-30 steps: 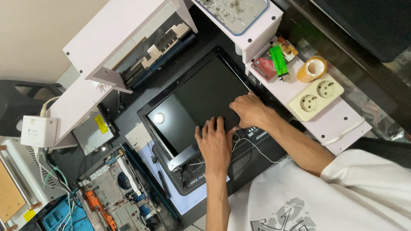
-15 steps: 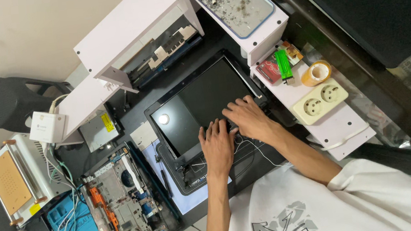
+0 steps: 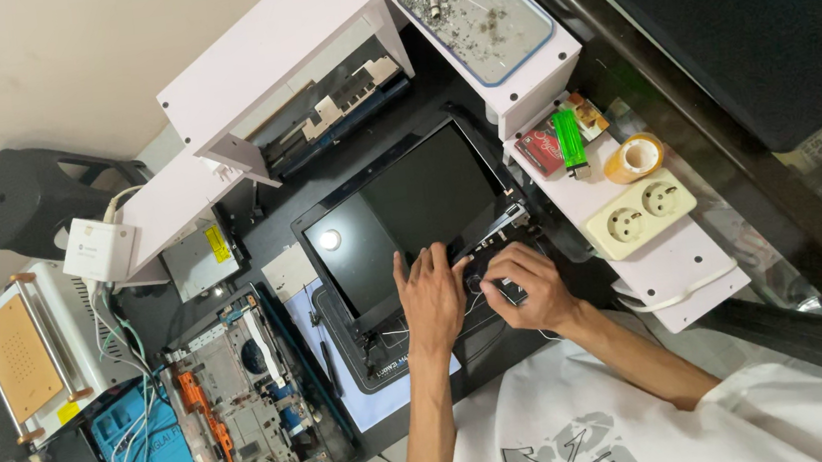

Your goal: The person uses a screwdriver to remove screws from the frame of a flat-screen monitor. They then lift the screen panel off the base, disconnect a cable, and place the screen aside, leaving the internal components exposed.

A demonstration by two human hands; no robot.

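Note:
A black laptop screen panel lies flat on the dark workbench in front of me. My left hand rests flat on the panel's lower edge, fingers spread and pointing toward the glass. Just to its right, my right hand is curled over the hinge end of the panel, fingertips pinching a small dark part near thin cables; what it grips is hidden by the fingers. A bright lamp glare shows on the glass.
An opened laptop chassis lies at lower left beside a blue mat. White shelves stand behind, with a tray of screws. A white ledge holds a socket strip, a tape roll and a green lighter.
My right hand has drawn back from the screen's right edge to the hinge end and curled up. My left hand has shifted slightly forward onto the panel's lower edge.

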